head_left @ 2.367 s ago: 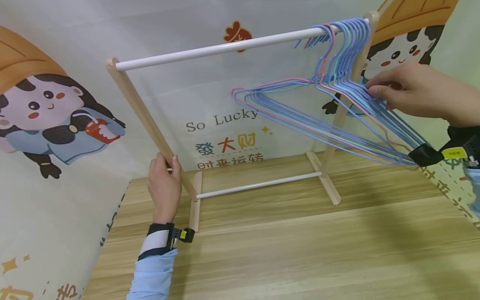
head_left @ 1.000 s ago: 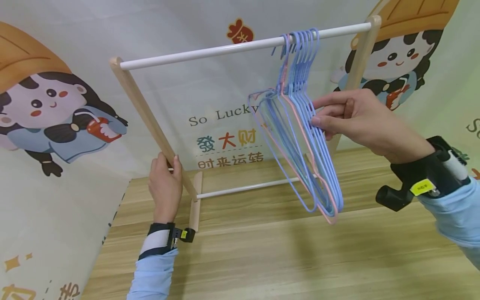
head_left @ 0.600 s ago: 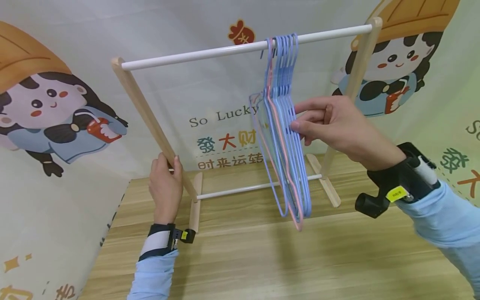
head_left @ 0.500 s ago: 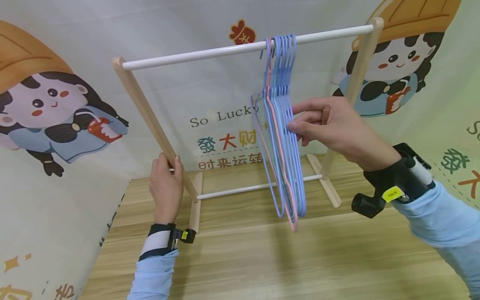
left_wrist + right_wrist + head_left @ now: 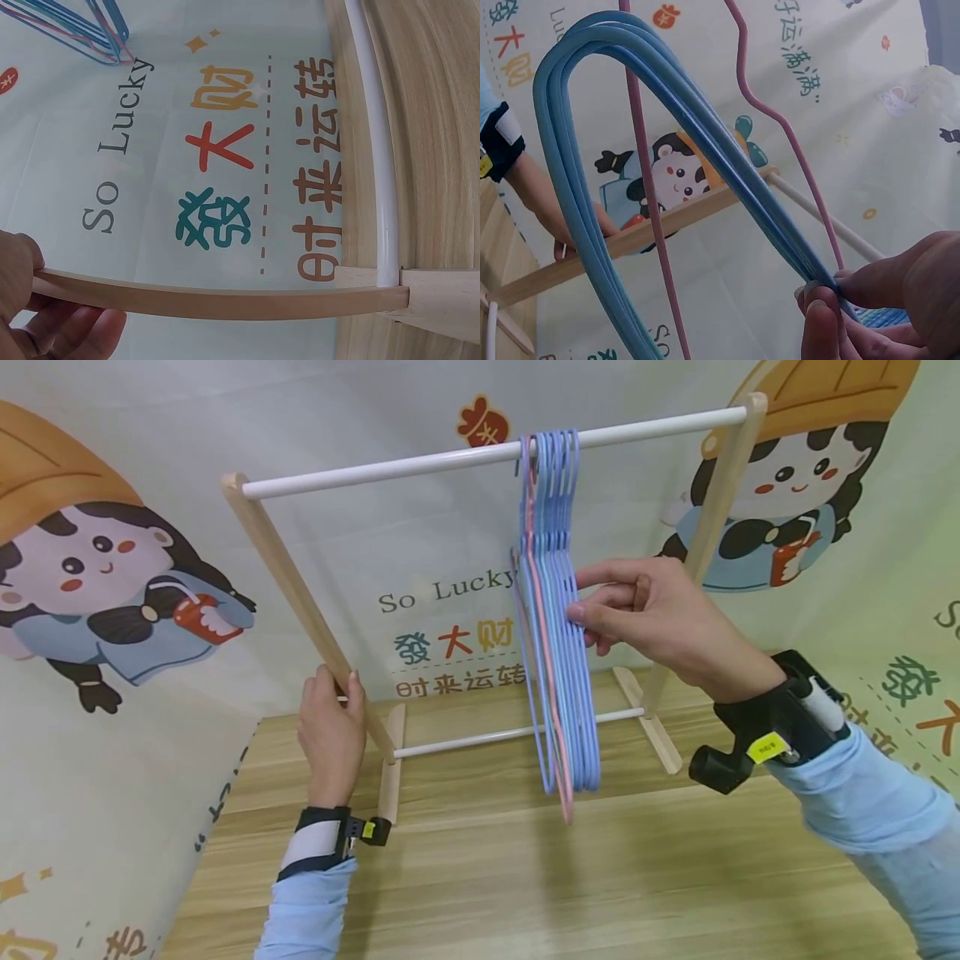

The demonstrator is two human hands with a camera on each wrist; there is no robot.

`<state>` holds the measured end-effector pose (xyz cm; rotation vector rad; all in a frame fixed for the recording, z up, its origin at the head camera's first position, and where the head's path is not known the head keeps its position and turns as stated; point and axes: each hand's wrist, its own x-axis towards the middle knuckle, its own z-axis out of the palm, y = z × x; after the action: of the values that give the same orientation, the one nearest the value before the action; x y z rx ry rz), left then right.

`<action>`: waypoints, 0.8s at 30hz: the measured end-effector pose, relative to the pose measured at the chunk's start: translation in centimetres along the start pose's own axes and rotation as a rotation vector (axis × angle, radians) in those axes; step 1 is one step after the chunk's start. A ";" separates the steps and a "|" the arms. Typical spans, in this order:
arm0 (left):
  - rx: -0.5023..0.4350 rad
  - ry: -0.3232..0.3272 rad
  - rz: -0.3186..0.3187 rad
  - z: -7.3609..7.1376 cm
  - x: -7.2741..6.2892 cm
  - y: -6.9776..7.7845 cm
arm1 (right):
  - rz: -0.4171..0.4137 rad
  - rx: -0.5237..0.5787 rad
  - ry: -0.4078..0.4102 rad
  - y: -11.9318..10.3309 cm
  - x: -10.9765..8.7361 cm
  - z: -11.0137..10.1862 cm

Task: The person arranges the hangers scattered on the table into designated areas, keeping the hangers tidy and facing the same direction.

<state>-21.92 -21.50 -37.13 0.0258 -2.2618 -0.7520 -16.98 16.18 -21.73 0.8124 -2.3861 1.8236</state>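
A bunch of blue clothes hangers (image 5: 553,568) and a pink hanger (image 5: 550,677) hang by their hooks from the white top bar (image 5: 390,467) of a small wooden rack, a little right of its middle. My right hand (image 5: 648,614) pinches the blue hangers at their near shoulders; in the right wrist view thumb and fingers (image 5: 821,322) close on them, with the pink one apart. My left hand (image 5: 332,727) grips the rack's left wooden post (image 5: 300,597) low down. In the left wrist view, that post (image 5: 217,301) runs between its thumb and fingers.
The rack stands on a wood-grain tabletop (image 5: 480,877), its feet (image 5: 651,727) joined by a white lower rod (image 5: 480,741). Behind and at the sides hangs a printed cloth (image 5: 360,410) with cartoon figures and lettering.
The right hand has slid the hangers left along the bar, from the right post to near its middle. They now hang closer together, edge-on. The left hand has stayed on the post.
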 end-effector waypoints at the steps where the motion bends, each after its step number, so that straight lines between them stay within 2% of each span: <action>1: 0.002 0.001 -0.002 0.0 0.0 0.0 | -0.002 0.008 -0.002 0.1 0.0 0.0; 10: 0.003 0.007 -0.010 -0.2 0.3 -0.1 | -0.046 0.038 0.017 1.4 -0.7 -0.3; 17: 0.006 -0.011 -0.021 -0.3 0.3 -0.1 | -0.126 0.063 0.064 2.8 -1.5 -1.0; 20: 0.000 -0.014 -0.017 -0.2 0.3 0.0 | -0.117 0.075 0.099 3.3 -1.9 -1.3; 24: -0.005 -0.008 -0.011 -0.3 0.3 0.0 | -0.063 0.040 0.136 3.8 -2.7 -1.8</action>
<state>-21.94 -21.67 -36.78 0.0333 -2.2687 -0.7648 -16.69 19.50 -25.44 0.7324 -2.2232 1.8440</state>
